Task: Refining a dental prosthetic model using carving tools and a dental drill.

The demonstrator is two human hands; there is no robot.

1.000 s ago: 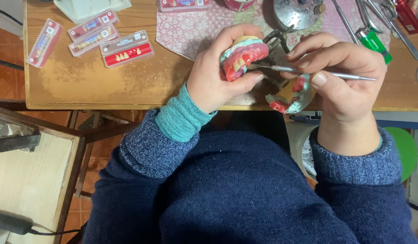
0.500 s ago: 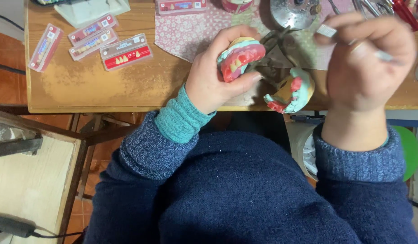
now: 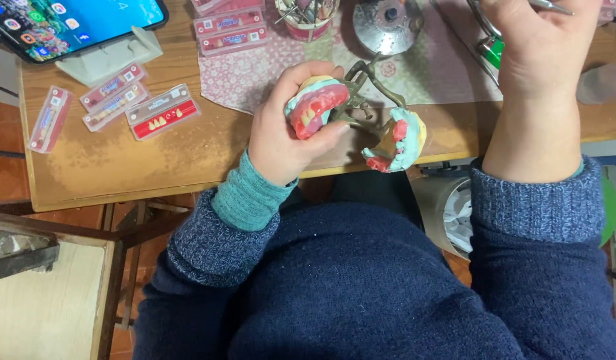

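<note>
My left hand (image 3: 284, 133) grips the upper half of a dental model (image 3: 316, 105), teal plaster with red wax gums and pale teeth, held over the wooden table's front edge. A metal hinge frame (image 3: 361, 93) joins it to the lower half (image 3: 398, 140), which hangs open to the right. My right hand (image 3: 538, 53) is raised at the far right over the table, fingers closed on a thin metal instrument (image 3: 551, 7) whose tip runs out of view.
Flat boxes of artificial teeth (image 3: 162, 112) lie at the left of the wooden table (image 3: 121, 173). A phone (image 3: 74, 23) leans on a stand. A patterned cloth (image 3: 254, 73), a tool cup (image 3: 308, 17) and a metal dish (image 3: 386, 23) sit behind.
My right hand has lifted the instrument away from the model, up and to the far right. The left hand keeps its hold on the model, which now hangs open.
</note>
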